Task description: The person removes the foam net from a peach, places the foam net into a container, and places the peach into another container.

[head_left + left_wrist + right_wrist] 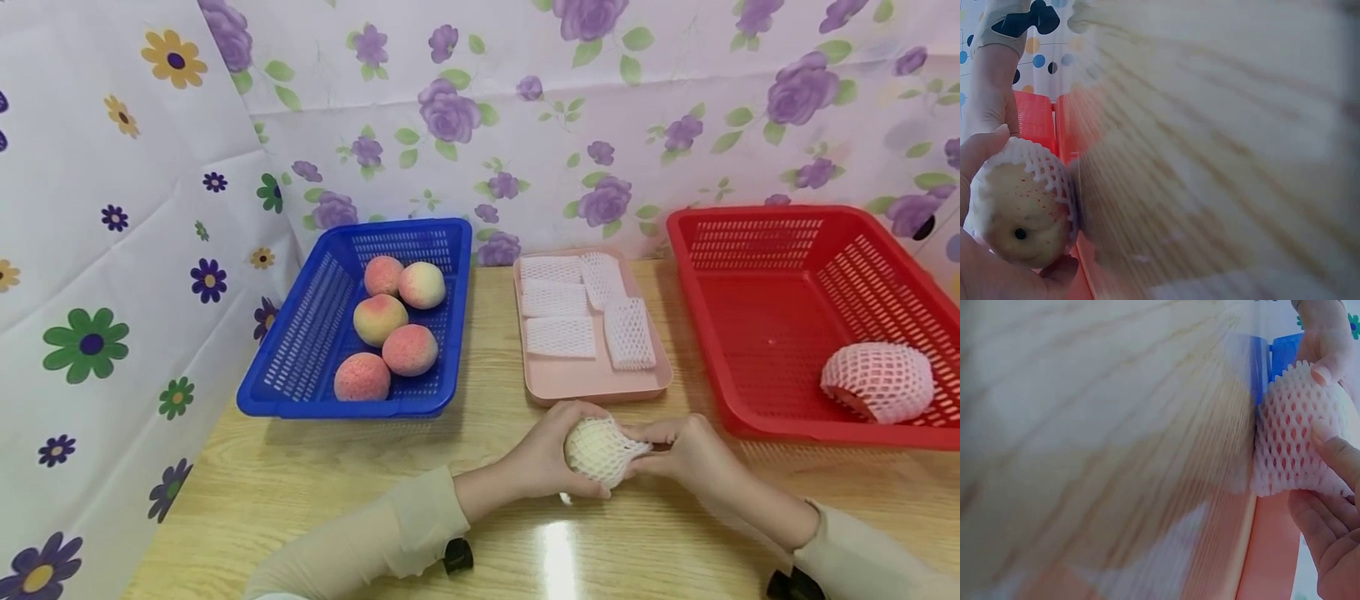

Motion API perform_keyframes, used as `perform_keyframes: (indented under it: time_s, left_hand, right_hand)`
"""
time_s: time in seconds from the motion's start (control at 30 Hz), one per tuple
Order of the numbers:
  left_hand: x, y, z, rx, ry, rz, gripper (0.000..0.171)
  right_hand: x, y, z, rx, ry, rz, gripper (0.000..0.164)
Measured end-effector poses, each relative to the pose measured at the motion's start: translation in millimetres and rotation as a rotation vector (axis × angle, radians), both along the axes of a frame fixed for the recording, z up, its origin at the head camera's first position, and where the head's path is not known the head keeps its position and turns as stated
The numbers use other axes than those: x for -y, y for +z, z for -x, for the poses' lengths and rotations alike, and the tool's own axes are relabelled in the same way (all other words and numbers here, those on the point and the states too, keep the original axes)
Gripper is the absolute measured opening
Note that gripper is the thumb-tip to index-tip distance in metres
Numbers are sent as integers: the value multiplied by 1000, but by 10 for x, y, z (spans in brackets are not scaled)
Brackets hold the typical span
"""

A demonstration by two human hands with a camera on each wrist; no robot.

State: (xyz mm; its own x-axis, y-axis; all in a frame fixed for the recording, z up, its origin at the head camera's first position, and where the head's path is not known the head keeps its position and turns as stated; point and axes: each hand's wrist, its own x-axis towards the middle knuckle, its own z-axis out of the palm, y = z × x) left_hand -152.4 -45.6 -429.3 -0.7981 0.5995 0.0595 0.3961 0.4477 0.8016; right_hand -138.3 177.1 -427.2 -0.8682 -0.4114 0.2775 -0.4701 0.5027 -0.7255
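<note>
In front of the pink tray, my left hand grips a pale peach with fingers and thumb curled round it. A white foam net sleeve covers much of the fruit; in the left wrist view the peach's end with a dark spot shows bare. My right hand pinches the loose end of the net on the right side, between thumb and fingers. The pink tray just beyond my hands bears several flat foam nets.
A blue basket at the left holds several peaches without nets. On the right stands a red basket with a netted peach in its near right corner. A small white scrap lies on the wooden table below my left hand.
</note>
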Motion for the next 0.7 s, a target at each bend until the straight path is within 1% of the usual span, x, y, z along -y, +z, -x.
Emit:
perform_keyframes:
  time_s: [0.07,0.17,0.3,0.43,0.57,0.63,0.7]
  left_hand:
    - [-1,-11,15,-14,-8,2,79]
    - [4,-7,27,-12,-2,1,79]
    - [19,4,23,-2,9,5,80]
    - [38,10,10,7,16,11,90]
    - [73,17,1,41,27,-5,99]
    - [95,17,0,69,31,-31,98]
    - [119,13,2,104,38,-73,94]
  right_hand:
    - [11,-3,-5,11,-4,6,38]
    - [22,-15,-1,1,-9,12,34]
    - [19,-37,1,-35,-2,11,28]
    - [3,-45,-5,-56,-1,19,23]
    - [1,-45,-3,-90,-9,25,18]
    - [2,-37,-3,-101,-19,24,17]
    - [0,-24,-2,-104,-32,29,17]
